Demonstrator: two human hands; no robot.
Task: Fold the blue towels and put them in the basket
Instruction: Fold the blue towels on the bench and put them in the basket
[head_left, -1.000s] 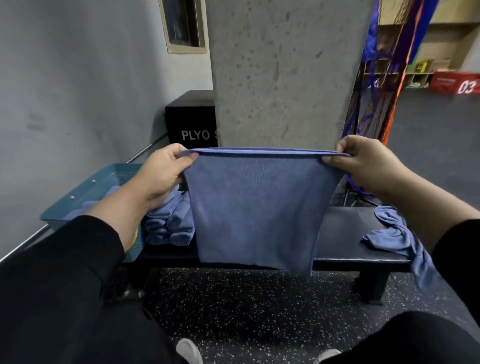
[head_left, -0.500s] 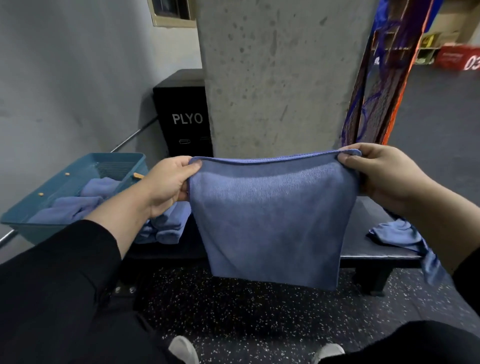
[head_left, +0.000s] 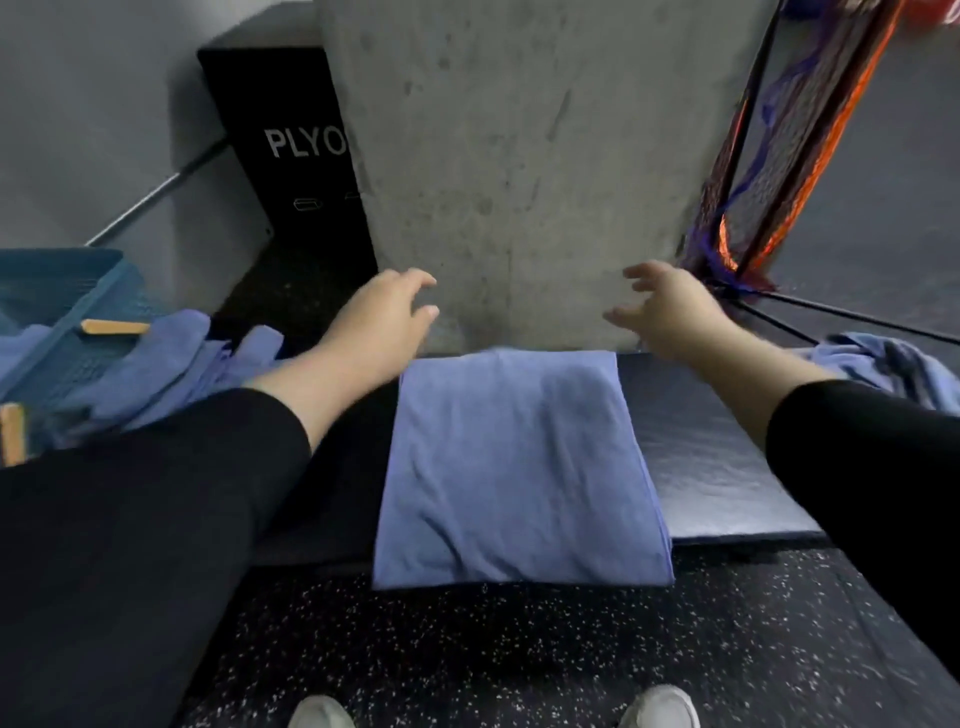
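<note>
A blue towel (head_left: 519, 467), folded once, lies flat across the black bench (head_left: 727, 467), its near edge hanging over the front. My left hand (head_left: 384, 322) hovers just beyond the towel's far left corner, fingers loosely spread and holding nothing. My right hand (head_left: 670, 306) hovers past the far right corner, fingers also spread and free. The teal basket (head_left: 93, 291) stands at the left with blue towels in it. More blue towels (head_left: 171, 364) lie heaped beside the basket. A crumpled blue towel (head_left: 883, 364) lies at the bench's right end.
A concrete pillar (head_left: 519, 156) rises right behind the bench. A black box marked PLYO (head_left: 296, 156) stands to its left. Orange and purple bands (head_left: 779, 156) hang at the right. The speckled floor (head_left: 519, 649) and my shoes are below.
The towel, held up by its top corners before, now lies on the bench. Both hands have let go of it and opened above its far edge. The camera tilted down.
</note>
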